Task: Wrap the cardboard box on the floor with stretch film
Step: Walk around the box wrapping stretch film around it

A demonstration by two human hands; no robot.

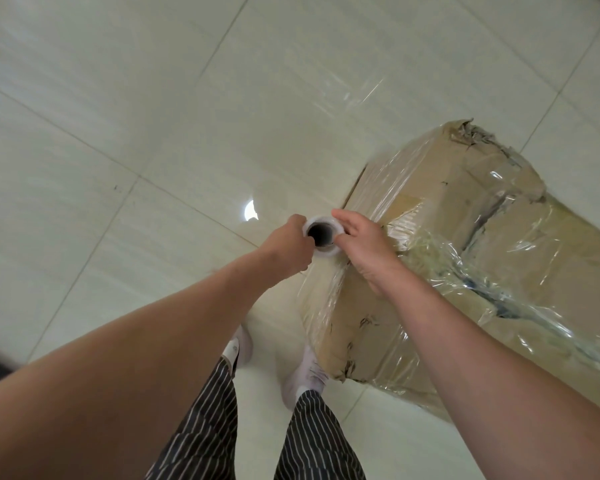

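A person is standing on the floor (146,126) in striped trousers (205,427). Two white shoes (305,375) are poking out below them. Both bare arms are reaching forward and down.

The left hand (293,242) is curling its fingers round the left side of a roll of stretch film (326,251) and gripping it. The right hand (364,247) is holding the right side of the same roll, with its thumb and fingers bent round the rim. The roll is standing on end, so its dark round hole is showing. A sheet of clear film (321,282) is running from the roll, at 6 o'clock from it, down to the box's near corner.

The cardboard box (447,188) is lying on the floor at 3 o'clock from the roll, just beside the right shoe. Shiny, crinkled film is already covering much of it. Its far end, at 1 o'clock from the roll, is looking torn and bare.

A bright spot of light (250,210) is shining on the pale floor tiles at 10 o'clock from the roll.
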